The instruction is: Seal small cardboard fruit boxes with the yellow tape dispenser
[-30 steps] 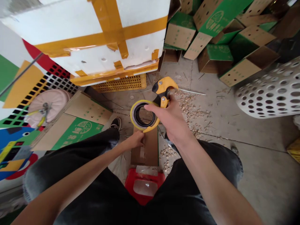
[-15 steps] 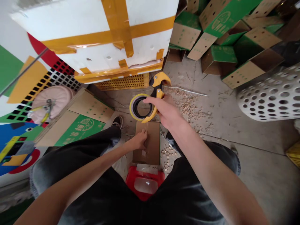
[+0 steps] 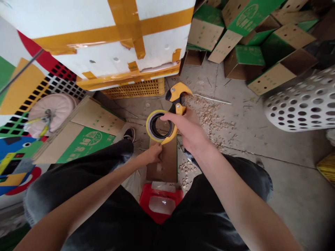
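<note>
My right hand [image 3: 190, 131] is shut around the handle of a yellow and black packing tape dispenser [image 3: 177, 94]. A roll of yellow tape [image 3: 149, 126] sits on the dispenser, over the upper end of a flat brown cardboard piece [image 3: 169, 164]. I cannot tell whether the roll touches the cardboard. My left hand [image 3: 152, 154] rests on the cardboard, fingers flat and pressing down, holding nothing.
Wood shavings [image 3: 209, 118] litter the concrete floor. A taped white foam box [image 3: 104, 38] and yellow crate [image 3: 136, 89] stand ahead. Green-printed cartons [image 3: 243, 38] lie upper right, by a perforated white cylinder [image 3: 300, 101]. A red stool [image 3: 159, 204] sits between my legs.
The dispenser and tape roll have come down over the cardboard's upper end since half a second ago. My left hand stays on the cardboard. The whole view has shifted only slightly.
</note>
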Tool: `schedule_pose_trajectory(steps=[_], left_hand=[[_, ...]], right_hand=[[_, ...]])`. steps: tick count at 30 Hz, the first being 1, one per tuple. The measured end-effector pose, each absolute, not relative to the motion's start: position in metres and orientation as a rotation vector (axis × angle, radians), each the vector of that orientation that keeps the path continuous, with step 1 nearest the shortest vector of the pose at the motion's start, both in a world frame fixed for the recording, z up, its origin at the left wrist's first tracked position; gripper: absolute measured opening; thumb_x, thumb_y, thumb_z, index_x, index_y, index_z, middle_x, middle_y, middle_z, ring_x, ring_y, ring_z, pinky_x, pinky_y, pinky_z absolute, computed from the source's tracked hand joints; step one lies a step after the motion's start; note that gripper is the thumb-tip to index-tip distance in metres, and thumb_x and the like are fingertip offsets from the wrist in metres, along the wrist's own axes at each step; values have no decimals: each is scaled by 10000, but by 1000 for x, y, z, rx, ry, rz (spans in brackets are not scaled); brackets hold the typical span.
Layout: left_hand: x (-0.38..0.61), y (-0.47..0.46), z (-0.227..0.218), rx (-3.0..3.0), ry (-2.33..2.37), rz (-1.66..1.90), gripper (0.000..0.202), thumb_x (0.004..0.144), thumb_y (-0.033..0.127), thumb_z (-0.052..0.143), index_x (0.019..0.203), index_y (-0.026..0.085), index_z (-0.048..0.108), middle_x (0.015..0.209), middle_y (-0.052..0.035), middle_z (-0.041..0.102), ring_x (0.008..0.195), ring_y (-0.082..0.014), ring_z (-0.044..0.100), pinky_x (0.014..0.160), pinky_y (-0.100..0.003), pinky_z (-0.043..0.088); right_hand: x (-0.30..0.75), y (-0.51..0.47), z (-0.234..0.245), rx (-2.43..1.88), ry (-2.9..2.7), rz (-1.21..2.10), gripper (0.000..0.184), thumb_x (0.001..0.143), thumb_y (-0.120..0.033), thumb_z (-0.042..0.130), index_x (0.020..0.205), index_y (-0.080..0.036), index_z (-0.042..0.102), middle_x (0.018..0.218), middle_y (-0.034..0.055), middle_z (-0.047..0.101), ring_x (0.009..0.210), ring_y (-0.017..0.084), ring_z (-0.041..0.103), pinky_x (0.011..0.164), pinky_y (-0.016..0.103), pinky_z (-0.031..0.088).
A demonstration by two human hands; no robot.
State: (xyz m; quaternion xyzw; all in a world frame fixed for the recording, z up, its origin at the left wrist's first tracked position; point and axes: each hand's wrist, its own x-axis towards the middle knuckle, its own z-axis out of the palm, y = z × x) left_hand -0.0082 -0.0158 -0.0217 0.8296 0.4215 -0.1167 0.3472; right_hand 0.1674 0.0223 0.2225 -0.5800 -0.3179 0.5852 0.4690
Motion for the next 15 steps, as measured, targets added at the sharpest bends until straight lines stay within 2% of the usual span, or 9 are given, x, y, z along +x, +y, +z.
schedule_pose_trajectory(steps=[2, 4, 8, 12, 15], left_hand=[[-6, -22, -20, 2197, 1117, -333, 782, 553, 369, 1024, 1164, 102, 614, 1281, -194, 593, 1138, -349, 633, 964, -420, 526], [-6, -24, -20, 2226, 1110, -356, 774, 573, 390, 1015, 1167, 104, 609, 1262, -192, 593, 1156, -366, 622, 985, -441, 518], [-10, -20, -27, 2209, 1037, -341, 502, 692, 346, 931, 1039, 143, 630, 1202, -163, 631, 1158, -360, 609, 1011, -458, 503], [-13, -13, -31, 2173, 1044, -324, 255, 787, 230, 801, 973, 167, 639, 1134, -123, 667, 1085, -309, 631, 956, -422, 517], [-12, -12, -28, 2169, 1046, -320, 201, 812, 184, 748, 986, 161, 652, 1119, -124, 677, 1084, -302, 638, 967, -416, 515]], right_hand=[[166, 20, 222, -1443, -777, 1422, 249, 635, -237, 808, 793, -228, 616, 795, -42, 618, 767, 143, 540, 709, 308, 440], [165, 18, 223, -1441, -770, 1448, 216, 655, -242, 794, 801, -226, 636, 814, -30, 638, 778, 150, 553, 719, 315, 447], [163, 15, 226, -1453, -742, 1496, 206, 659, -236, 792, 821, -225, 664, 851, -11, 680, 815, 168, 590, 738, 327, 473], [163, 16, 227, -1450, -723, 1483, 199, 650, -216, 794, 784, -226, 647, 804, -28, 648, 790, 158, 570, 719, 318, 471], [164, 16, 227, -1445, -716, 1489, 206, 651, -221, 794, 794, -230, 645, 810, -24, 654, 788, 165, 574, 711, 325, 466]])
